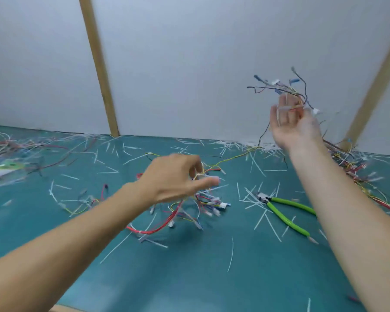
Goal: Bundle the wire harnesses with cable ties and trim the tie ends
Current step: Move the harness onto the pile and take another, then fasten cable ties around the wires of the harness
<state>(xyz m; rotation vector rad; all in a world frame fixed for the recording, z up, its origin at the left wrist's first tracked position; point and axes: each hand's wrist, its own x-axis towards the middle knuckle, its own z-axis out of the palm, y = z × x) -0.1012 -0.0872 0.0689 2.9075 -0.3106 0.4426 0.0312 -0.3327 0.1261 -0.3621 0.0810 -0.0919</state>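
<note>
1. Left hand (176, 176): fingers pinch one wire harness (203, 199) just above the green surface (189, 278).
2. Right hand (291, 122), raised: fingers loosely hold a second harness (282, 86).
3. One pair of green-handled cutters (286, 212) lies among many trimmed tie ends (262, 219).

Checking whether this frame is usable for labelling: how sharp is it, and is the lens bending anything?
Head view: motion blur smears the right hand, its wire bundle and the left-edge wires; green cutters fairly crisp; wide-angle lens tilts the wooden posts; lighting even, no glare.
</note>
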